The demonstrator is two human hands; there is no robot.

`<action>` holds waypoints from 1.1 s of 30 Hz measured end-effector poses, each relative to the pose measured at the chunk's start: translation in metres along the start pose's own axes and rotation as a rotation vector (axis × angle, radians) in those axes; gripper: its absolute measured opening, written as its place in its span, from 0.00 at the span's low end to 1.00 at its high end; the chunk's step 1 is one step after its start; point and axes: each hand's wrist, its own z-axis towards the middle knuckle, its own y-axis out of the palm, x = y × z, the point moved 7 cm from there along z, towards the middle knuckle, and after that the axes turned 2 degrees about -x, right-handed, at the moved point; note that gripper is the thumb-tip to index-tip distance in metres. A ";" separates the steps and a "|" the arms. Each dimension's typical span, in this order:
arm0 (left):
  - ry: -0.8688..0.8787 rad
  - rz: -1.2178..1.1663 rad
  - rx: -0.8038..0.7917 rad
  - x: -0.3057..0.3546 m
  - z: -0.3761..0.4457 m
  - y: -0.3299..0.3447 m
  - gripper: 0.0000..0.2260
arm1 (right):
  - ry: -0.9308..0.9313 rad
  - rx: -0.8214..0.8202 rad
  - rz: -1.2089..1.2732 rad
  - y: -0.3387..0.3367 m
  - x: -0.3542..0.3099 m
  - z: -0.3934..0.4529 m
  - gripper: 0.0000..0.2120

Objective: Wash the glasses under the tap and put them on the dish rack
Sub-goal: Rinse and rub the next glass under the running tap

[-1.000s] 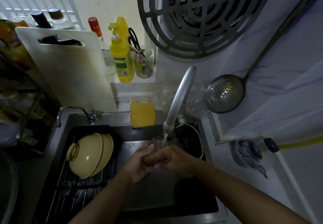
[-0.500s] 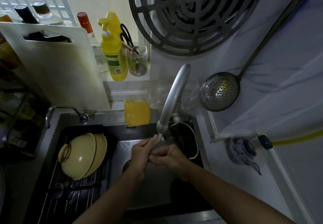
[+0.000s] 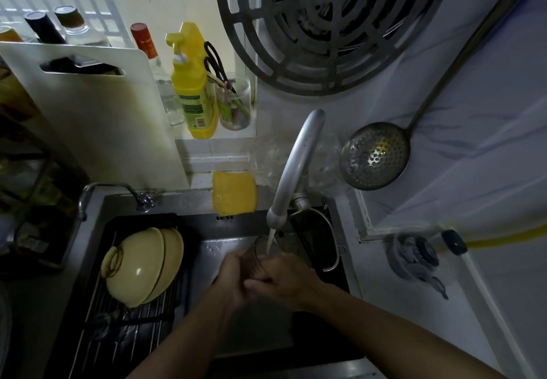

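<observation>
On the far left of the sink I see the dish rack [image 3: 130, 331] with two cream bowls [image 3: 145, 266] leaning on it, and free wires in front of them where I judge the glass should go. Moving right, my left hand [image 3: 233, 275] is wrapped round the near side of the glass [image 3: 256, 255], its grip clenched on the wall, while the glass sits tilted with its mouth up under the tap [image 3: 293, 171] and the stream falls just inside the rim. My right hand [image 3: 287, 281] overlaps the left at the base of the glass, fingers curled against it, so both grips are grasping the same glass. To do this step well I would keep the mouth under the stream, turn the glass slowly so water sweeps the whole inner wall, and hold firmly since wet glass is likely slippery. Further right a metal strainer basket [image 3: 319, 242] hangs at the sink edge, close enough that I would avoid knocking the glass on it, and a skimmer [image 3: 374, 155] hangs on the wall
</observation>
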 end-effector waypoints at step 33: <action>0.217 -0.065 -0.198 0.023 -0.005 0.017 0.17 | 0.094 -0.149 0.066 -0.002 0.003 -0.007 0.06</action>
